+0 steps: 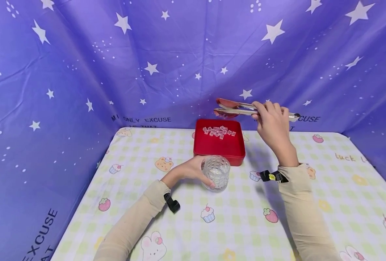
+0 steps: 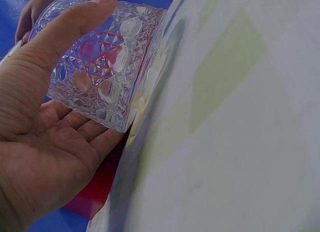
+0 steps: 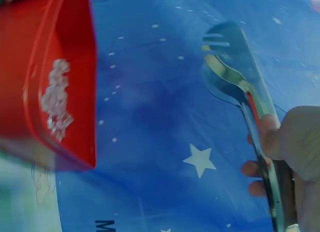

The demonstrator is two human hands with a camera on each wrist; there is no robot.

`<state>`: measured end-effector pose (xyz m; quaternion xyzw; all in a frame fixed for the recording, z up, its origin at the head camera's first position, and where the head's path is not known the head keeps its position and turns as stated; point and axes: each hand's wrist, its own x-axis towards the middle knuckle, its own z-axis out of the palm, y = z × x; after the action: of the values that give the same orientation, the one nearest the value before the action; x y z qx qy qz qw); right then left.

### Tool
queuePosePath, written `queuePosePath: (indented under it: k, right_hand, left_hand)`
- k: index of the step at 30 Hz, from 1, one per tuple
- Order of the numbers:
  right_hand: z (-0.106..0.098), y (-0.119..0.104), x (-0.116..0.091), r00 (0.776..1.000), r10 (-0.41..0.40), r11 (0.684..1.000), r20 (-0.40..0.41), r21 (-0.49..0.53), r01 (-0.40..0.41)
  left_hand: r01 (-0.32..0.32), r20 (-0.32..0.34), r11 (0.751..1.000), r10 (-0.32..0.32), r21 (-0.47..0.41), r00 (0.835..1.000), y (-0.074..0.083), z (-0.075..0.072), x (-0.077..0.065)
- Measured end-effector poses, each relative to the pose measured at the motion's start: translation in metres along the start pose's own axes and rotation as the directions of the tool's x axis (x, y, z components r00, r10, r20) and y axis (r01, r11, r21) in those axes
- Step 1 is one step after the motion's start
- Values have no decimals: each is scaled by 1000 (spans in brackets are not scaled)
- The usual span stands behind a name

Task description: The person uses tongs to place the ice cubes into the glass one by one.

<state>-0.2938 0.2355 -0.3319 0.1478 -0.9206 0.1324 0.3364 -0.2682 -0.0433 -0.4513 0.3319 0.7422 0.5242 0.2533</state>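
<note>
My left hand (image 1: 193, 169) holds a clear cut-glass tumbler (image 1: 217, 174) from its left side, thumb across the near wall and the other fingers behind it. In the left wrist view the tumbler (image 2: 107, 57) has a faceted pattern, its base close to the tablecloth. My right hand (image 1: 272, 121) grips metal serving tongs (image 1: 242, 109) above the table's back edge. Their spoon-shaped and fork-shaped ends point left, a little apart, with nothing between them. Small clear cubes (image 1: 219, 131) lie in a red square tray (image 1: 219, 146), below and left of the tongs.
A pastel checked tablecloth (image 1: 186, 232) with cartoon prints covers the table. Purple star-printed curtains (image 1: 176, 65) hang behind it and along both sides. Black straps (image 1: 171, 203) are worn on both wrists. The tray stands just behind the tumbler, near the back edge.
</note>
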Motion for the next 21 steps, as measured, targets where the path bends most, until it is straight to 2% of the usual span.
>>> queuePosePath:
  k: [3, 6, 9, 13, 17, 21]
  right_hand:
    - [5, 1, 7, 997, -69, 995, -41, -74, 66]
    - [11, 6, 15, 985, -164, 975, -51, -162, 154]
    - [22, 13, 21, 963, -270, 939, -20, -228, 259]
    - [40, 24, 25, 921, -385, 884, 64, -263, 387]
    - [54, 31, 26, 882, -451, 838, 133, -278, 470]
    - [64, 31, 28, 861, -484, 813, 155, -285, 508]
  left_hand:
    - [-5, 0, 1000, 5, -5, 1000, -1, 0, 0]
    - [-10, 2, 1000, 10, -5, 1000, -2, 0, 0]
    - [-7, -3, 1000, 7, 7, 1000, -2, -1, 0]
    - [-7, -8, 1000, 7, 9, 1000, -2, -2, 0]
    - [-11, -8, 1000, 11, -1, 1000, -2, -1, 0]
    - [-14, -9, 1000, 14, 4, 1000, -2, -1, 0]
